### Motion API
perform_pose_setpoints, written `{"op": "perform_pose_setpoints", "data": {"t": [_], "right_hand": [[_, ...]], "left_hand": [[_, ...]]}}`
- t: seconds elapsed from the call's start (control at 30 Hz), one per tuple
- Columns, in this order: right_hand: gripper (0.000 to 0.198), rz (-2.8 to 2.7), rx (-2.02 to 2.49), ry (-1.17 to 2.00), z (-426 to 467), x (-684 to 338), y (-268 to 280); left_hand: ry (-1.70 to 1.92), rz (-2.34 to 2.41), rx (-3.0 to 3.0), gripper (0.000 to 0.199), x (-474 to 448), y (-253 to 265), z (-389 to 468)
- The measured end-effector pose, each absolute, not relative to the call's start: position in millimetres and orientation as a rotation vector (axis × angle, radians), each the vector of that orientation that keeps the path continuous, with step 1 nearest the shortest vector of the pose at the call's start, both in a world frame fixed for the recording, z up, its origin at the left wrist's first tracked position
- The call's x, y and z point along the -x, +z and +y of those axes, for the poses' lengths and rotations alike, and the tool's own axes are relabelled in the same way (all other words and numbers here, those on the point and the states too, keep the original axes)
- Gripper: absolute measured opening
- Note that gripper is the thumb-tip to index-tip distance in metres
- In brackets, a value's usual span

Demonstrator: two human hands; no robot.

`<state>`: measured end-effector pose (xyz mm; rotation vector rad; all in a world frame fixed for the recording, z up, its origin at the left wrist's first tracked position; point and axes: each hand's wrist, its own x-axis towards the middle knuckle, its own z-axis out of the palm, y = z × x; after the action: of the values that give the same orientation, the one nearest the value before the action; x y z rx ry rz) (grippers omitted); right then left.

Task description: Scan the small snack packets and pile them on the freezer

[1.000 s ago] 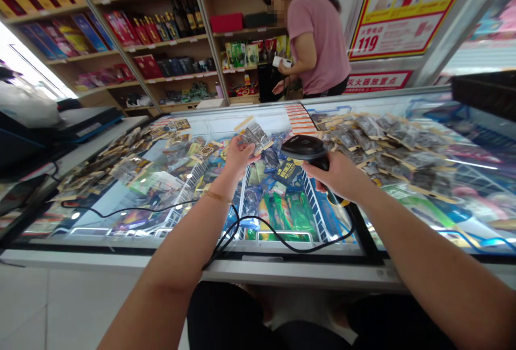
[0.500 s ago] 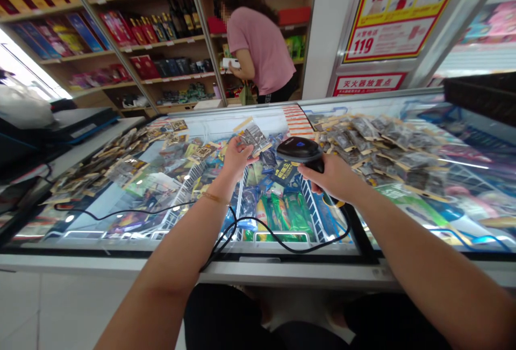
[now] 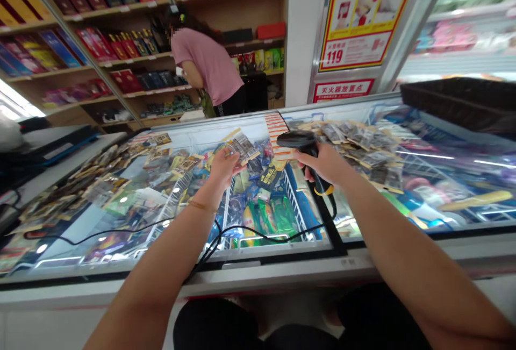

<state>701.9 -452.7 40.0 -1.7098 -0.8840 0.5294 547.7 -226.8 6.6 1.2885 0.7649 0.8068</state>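
Observation:
My left hand (image 3: 226, 165) is closed on the edge of a small flat food packet (image 3: 243, 148) with a dark printed label, held over the glass-topped freezer. Wrapped round the grip of a black barcode scanner (image 3: 298, 139), my right hand (image 3: 320, 163) keeps the scanner's head turned toward the packet, a short gap apart. A black cable (image 3: 262, 236) loops from the scanner's handle across the glass. To the right lies a pile of similar packets (image 3: 363, 143); more packets (image 3: 86, 178) are spread along the left. A strip of orange-and-white labels (image 3: 276, 129) lies behind the scanner.
Beneath the glass, wire baskets hold green packages (image 3: 271, 216) and other bagged goods. A dark tray (image 3: 459, 104) sits at the back right. Beyond the freezer, a person in a pink shirt (image 3: 213, 65) bends before shelves of boxes and bottles. A fire-safety poster (image 3: 365, 16) hangs on the right.
The view has shifted, so the freezer and shelves sit differently in frame. Both hands keep hold of the packet and the scanner. The person in pink appears farther left.

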Motion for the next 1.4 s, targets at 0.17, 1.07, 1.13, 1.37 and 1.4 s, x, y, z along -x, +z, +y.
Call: {"op": "perform_pose_setpoints", "data": {"t": [0.17, 1.07, 1.13, 1.37, 1.4], "right_hand": [[0.024, -0.635, 1.624, 0.405, -506, -748, 58], [0.025, -0.508, 1.581, 0.323, -528, -769, 64], [0.027, -0.558, 1.567, 0.346, -506, -756, 67], [0.032, -0.7, 1.529, 0.422, -450, -716, 60], [0.033, -0.707, 1.528, 0.428, -446, -712, 56]], "left_hand": [[0.807, 0.715, -1.521, 0.026, -590, 36, -251], [0.959, 0.963, -2.098, 0.045, -693, 47, -250], [0.962, 1.177, -2.151, 0.052, -647, 40, -222], [0.943, 1.761, -2.173, 0.061, -516, 9, -159], [0.956, 1.792, -2.15, 0.062, -504, 5, -154]]}}
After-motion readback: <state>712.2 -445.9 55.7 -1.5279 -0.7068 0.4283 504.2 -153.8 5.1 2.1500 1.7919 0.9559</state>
